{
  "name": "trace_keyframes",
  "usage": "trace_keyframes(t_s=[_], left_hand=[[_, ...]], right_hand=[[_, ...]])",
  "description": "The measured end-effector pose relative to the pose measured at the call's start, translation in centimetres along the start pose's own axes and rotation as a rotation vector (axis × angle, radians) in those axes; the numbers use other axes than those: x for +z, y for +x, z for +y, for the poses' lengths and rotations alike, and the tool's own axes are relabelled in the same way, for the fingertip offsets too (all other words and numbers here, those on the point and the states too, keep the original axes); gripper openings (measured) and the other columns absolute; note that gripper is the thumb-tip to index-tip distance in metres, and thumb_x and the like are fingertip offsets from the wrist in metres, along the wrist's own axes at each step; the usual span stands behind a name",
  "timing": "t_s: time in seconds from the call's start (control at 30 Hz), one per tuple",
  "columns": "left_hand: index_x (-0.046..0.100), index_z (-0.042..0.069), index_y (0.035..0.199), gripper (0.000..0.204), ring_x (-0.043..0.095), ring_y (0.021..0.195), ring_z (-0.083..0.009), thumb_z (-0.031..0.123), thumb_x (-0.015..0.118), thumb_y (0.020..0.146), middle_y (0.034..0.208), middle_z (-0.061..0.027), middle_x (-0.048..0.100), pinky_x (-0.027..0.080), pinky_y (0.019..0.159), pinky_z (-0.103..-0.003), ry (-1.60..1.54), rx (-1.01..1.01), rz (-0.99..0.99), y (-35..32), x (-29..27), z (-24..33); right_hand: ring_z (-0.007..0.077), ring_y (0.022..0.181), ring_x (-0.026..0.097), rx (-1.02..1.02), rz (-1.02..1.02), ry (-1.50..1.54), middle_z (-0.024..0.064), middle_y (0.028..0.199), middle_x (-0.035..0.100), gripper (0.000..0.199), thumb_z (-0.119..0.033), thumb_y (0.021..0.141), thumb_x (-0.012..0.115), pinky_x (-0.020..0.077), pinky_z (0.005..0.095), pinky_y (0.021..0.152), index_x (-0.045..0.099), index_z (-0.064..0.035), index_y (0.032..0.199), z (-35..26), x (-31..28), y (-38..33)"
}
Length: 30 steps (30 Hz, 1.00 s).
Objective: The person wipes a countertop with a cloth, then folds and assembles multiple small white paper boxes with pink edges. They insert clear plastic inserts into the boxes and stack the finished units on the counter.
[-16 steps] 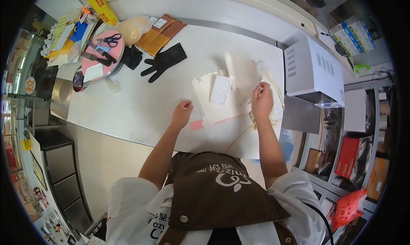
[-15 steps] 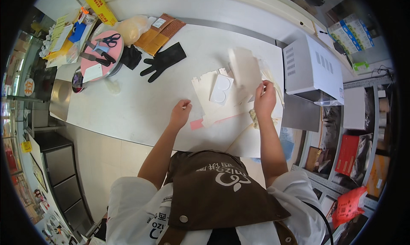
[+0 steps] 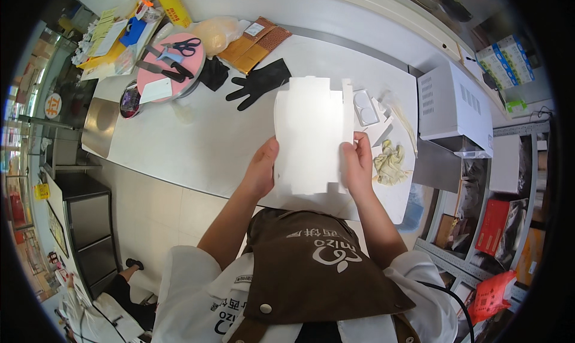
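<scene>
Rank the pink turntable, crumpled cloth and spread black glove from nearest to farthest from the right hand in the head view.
1. Crumpled cloth: just right of the right hand.
2. Spread black glove: ahead and to the left.
3. Pink turntable: also ahead, farther left.

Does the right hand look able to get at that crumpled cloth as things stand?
Probably yes: the crumpled cloth lies close beside the right hand, uncovered, though that hand would likely have to release the white cardboard first.
</scene>
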<state>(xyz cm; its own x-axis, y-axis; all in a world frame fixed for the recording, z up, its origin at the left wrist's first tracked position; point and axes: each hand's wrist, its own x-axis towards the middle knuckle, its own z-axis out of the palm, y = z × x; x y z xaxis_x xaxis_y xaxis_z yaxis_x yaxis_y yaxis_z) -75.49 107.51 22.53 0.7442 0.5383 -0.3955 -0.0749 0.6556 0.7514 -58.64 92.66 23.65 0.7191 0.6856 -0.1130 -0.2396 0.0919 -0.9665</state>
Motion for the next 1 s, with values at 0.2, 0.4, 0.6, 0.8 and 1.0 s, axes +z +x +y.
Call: trace_keyframes(t_s=[0.2, 0.4, 0.6, 0.8, 1.0], left_hand=[[0.068, 0.003, 0.110, 0.036, 0.043, 0.052, -0.0019, 0.037, 0.056, 0.109, 0.067, 0.0070, 0.054, 0.034, 0.048, -0.022, 0.163, 0.129, 0.147, -2.1, 1.3, -1.1], [0.068, 0.001, 0.108, 0.033, 0.046, 0.052, -0.0023, 0.031, 0.056, 0.109, 0.065, 0.0054, 0.053, 0.037, 0.049, -0.023, 0.425, 0.156, 0.318, -6.4, 5.4, -1.4], [0.055, 0.003, 0.145, 0.040, 0.058, 0.070, -0.0094, 0.018, 0.051, 0.109, 0.080, -0.0027, 0.065, 0.049, 0.065, -0.028, 0.725, 0.672, 0.508, -7.1, 6.6, -2.6], [0.045, 0.006, 0.154, 0.050, 0.067, 0.068, -0.0193, 0.013, 0.052, 0.106, 0.079, -0.0135, 0.069, 0.053, 0.066, -0.034, 0.990, 0.396, 0.543, -8.0, 6.7, -0.7], [0.046, 0.012, 0.155, 0.055, 0.063, 0.060, -0.0200, 0.008, 0.056, 0.102, 0.075, -0.0148, 0.066, 0.052, 0.062, -0.032, 1.360, 0.418, 0.526, -7.5, 6.5, 0.3]], right_hand=[[0.0185, 0.137, 0.046, 0.186, -0.130, 0.151, 0.0147, 0.148, 0.049, 0.054, -0.034, 0.112, 0.045, 0.0343, 0.0336, 0.116, 0.037, -0.0004, 0.154, 0.6, 0.2, -1.4], [0.0170, 0.100, 0.064, 0.098, -0.361, -0.200, 0.0087, 0.112, 0.066, 0.049, -0.020, 0.109, 0.048, 0.0497, 0.0316, 0.087, 0.040, -0.0010, 0.154, 0.2, -0.7, -1.0], [0.0331, 0.062, 0.065, -0.224, -0.449, -0.623, 0.0173, 0.070, 0.061, 0.053, -0.019, 0.107, 0.047, 0.0504, 0.0416, 0.061, 0.037, -0.0025, 0.156, -2.0, -0.1, -2.5], [0.0354, 0.061, 0.066, -0.323, -0.398, -0.667, 0.0164, 0.069, 0.063, 0.058, -0.015, 0.103, 0.050, 0.0497, 0.0435, 0.059, 0.035, -0.0066, 0.159, -2.4, 0.1, -3.2], [0.0342, 0.059, 0.064, -0.261, -0.286, -0.854, 0.0157, 0.073, 0.066, 0.070, -0.006, 0.092, 0.057, 0.0495, 0.0419, 0.057, 0.037, -0.0088, 0.159, -2.9, 1.4, -4.3]])
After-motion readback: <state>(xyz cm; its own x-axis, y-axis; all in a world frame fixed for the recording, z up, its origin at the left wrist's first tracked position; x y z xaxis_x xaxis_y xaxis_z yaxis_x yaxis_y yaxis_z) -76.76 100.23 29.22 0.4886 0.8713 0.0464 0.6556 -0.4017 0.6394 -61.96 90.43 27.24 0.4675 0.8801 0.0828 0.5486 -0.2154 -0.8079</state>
